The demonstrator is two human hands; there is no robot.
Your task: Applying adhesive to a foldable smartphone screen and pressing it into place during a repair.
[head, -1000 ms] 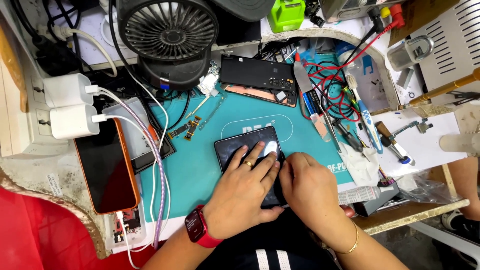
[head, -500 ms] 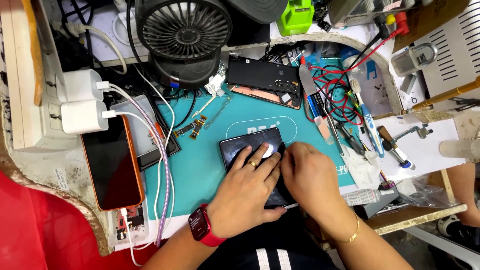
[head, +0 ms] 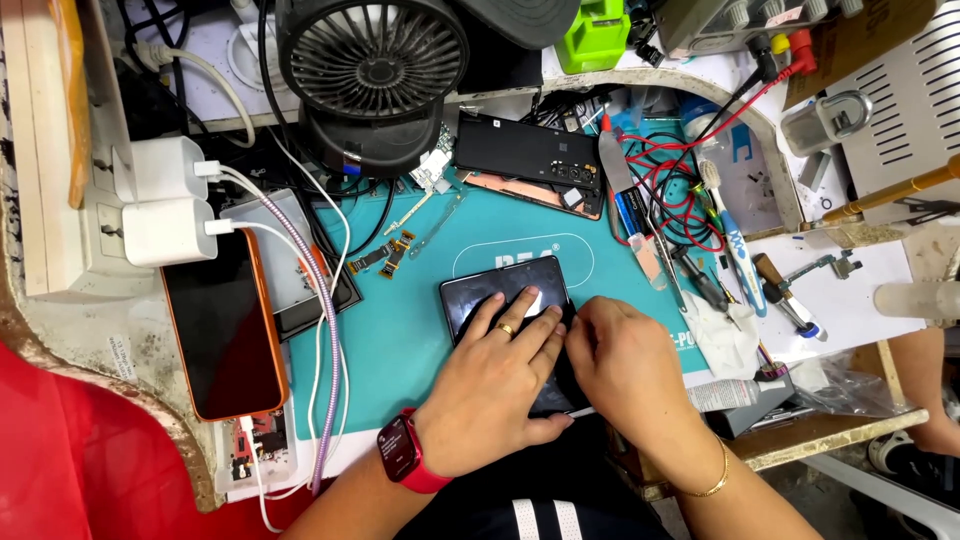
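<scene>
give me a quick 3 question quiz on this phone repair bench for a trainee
1. True or false: the left hand lies flat on the dark phone on the teal mat.
2. Which wrist wears the red smartwatch? A) left B) right C) neither
3. Fill in: the phone with the orange edge lies at the mat's ____ side, below the white chargers.

Key
1. True. The fingers spread over the dark phone, and the right hand works at its edge beside them.
2. A. The right wrist wears a thin gold bracelet.
3. Left.
</scene>
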